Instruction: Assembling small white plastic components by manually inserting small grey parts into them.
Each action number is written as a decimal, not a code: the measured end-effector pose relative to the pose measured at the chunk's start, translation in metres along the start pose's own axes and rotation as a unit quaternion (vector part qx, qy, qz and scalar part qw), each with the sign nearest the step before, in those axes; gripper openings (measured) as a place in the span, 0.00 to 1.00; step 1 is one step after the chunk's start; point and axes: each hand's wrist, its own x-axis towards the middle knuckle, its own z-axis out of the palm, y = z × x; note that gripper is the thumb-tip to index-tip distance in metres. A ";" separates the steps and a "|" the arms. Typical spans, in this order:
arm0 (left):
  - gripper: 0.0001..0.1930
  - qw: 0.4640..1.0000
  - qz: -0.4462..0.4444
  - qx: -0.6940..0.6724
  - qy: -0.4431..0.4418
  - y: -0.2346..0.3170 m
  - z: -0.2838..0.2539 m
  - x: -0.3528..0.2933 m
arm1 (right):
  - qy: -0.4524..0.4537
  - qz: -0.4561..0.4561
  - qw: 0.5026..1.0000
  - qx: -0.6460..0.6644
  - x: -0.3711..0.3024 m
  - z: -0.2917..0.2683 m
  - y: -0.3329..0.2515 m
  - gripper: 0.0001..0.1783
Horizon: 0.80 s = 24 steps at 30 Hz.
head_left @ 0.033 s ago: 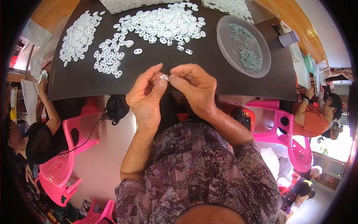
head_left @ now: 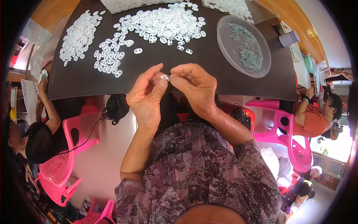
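Observation:
Between the thumb and fingertips of my left hand (head_left: 146, 99) is a small white plastic piece with holes (head_left: 164, 77), held just over the near edge of the dark table. My right hand (head_left: 195, 87) meets it from the right, thumb and forefinger pinched together at the piece's side. Whatever those right fingertips grip is too small to make out. Beyond my hands lies a big heap of similar white oval two-holed pieces (head_left: 169, 24). A smaller group of them (head_left: 108, 61) sits to the left, and one loose piece (head_left: 138, 51) lies apart.
At the right of the table (head_left: 179, 61) stands a round clear tray (head_left: 222, 46) with many small grey-green pins or screws (head_left: 251, 60). Another white heap (head_left: 79, 37) is far left. A grey cylinder (head_left: 289, 39) stands far right. People sit at both sides, near pink chairs (head_left: 69, 138).

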 end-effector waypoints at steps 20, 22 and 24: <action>0.11 0.934 0.158 0.311 -0.074 0.010 -0.007 -0.001 | -0.038 -0.038 0.993 -0.107 0.007 -0.005 0.004 0.06; 0.11 0.934 0.154 0.314 -0.076 0.007 -0.008 -0.001 | -0.040 -0.031 0.992 -0.118 0.008 -0.004 0.001 0.06; 0.11 0.933 0.152 0.317 -0.079 0.004 -0.008 0.000 | -0.041 -0.027 0.990 -0.130 0.010 -0.003 0.000 0.07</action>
